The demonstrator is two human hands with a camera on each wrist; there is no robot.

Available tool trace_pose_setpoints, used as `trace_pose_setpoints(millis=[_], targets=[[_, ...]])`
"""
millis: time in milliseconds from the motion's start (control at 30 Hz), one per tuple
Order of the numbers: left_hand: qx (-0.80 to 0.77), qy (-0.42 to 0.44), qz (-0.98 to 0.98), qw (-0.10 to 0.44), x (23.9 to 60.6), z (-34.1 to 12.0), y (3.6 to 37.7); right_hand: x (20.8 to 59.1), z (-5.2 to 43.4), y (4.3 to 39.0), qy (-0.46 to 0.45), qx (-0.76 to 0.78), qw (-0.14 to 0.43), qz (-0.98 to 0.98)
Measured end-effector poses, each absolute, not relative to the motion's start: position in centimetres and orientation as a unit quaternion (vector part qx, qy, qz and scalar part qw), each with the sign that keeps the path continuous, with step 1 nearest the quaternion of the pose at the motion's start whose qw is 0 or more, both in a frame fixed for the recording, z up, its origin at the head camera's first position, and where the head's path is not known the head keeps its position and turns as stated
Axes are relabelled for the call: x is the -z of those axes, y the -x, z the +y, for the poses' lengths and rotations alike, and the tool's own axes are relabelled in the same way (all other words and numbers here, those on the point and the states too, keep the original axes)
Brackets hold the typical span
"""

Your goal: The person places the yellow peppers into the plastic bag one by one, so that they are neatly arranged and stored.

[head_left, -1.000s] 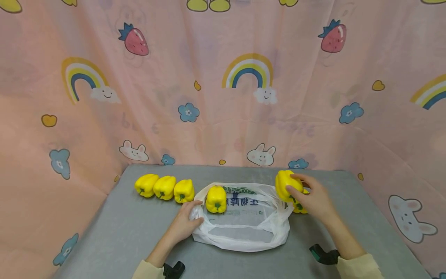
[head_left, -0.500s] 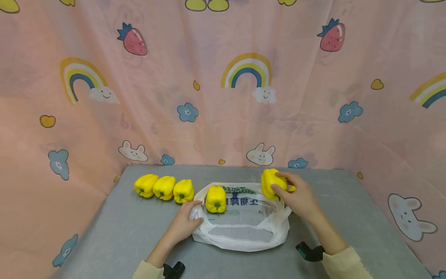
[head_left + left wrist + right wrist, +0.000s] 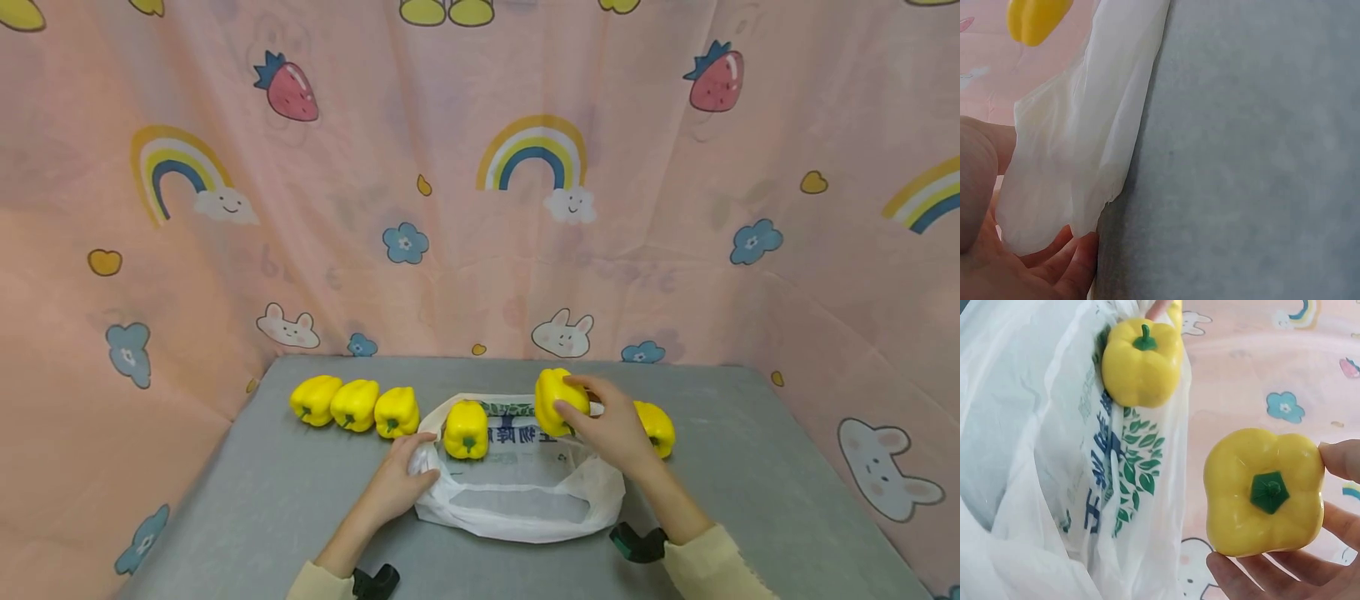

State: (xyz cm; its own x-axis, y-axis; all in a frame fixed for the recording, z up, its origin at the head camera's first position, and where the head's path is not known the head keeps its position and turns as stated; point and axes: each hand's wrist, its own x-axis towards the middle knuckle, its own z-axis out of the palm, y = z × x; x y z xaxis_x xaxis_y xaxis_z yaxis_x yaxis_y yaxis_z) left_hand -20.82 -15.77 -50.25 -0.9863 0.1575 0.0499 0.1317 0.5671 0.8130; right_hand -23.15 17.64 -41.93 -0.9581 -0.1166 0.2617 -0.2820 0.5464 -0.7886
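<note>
- Before us lies a grey table (image 3: 262, 500) walled by pink cartoon-print cloth (image 3: 450, 208).
- Our right hand (image 3: 611, 429) curls its fingers (image 3: 1285, 575) round a yellow bell pepper (image 3: 555, 402) above the white plastic bag (image 3: 525, 500).
- Our left hand (image 3: 397, 483) pinches the bag's left edge.

staged booth: cartoon curtain (image 3: 480, 208), grey table (image 3: 262, 500)

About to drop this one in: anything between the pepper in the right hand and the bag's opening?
Nothing visible: the held pepper hovers at the bag mouth's far edge; another pepper sits apart, left.
</note>
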Motion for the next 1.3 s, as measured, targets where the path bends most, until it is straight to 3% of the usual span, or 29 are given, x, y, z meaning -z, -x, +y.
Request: trace_pose_setpoints(millis=[300,633,1300], targets=[[-0.463,-0.081,0.882,0.011,50.4,-15.8,20.8,43.0,15.7,23.6,-0.114,-0.447,0.090,-0.883],[-0.461,-0.080,0.884,0.015,50.2,-15.8,20.8,44.1,13.8,24.0,-0.105,-0.460,0.046,-0.880],[-0.458,-0.080,0.885,0.019,50.4,-15.8,20.9,45.6,11.3,24.7,-0.105,-0.429,0.017,-0.897]])
